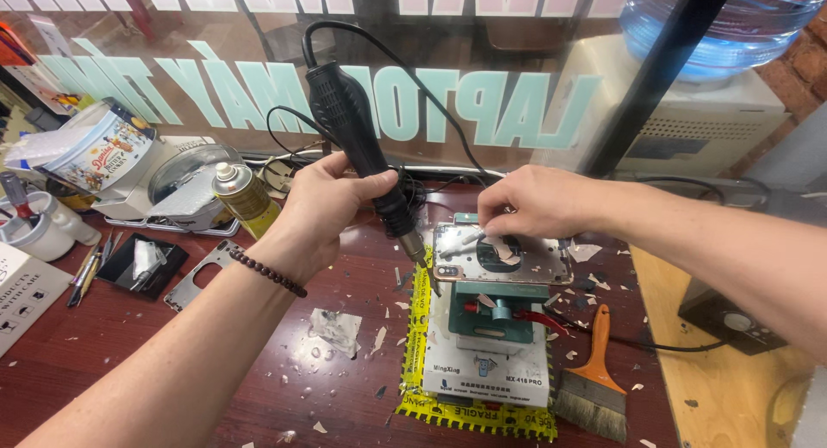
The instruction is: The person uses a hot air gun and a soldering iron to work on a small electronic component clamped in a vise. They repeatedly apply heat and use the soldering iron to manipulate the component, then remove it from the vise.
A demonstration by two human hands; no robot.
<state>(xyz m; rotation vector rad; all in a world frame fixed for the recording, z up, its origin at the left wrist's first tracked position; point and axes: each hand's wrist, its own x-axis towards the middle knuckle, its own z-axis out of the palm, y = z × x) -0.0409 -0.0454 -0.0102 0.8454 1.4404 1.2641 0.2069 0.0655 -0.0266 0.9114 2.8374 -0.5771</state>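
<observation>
Left hand (pixel 323 211) grips the black heat gun (pixel 357 146), nozzle at the edge of the clamped phone (pixel 504 254), where right hand (pixel 525 202) fingertips pinch white scrap.

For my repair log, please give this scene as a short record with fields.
Left hand: grips black hot air gun, nozzle pointing down at phone edge
Right hand: fingertips on phone back
Phone back: clamped on green fixture
Brush: lies right of fixture
Spray can: stands left of left hand
Table: dark red, littered with chips
</observation>
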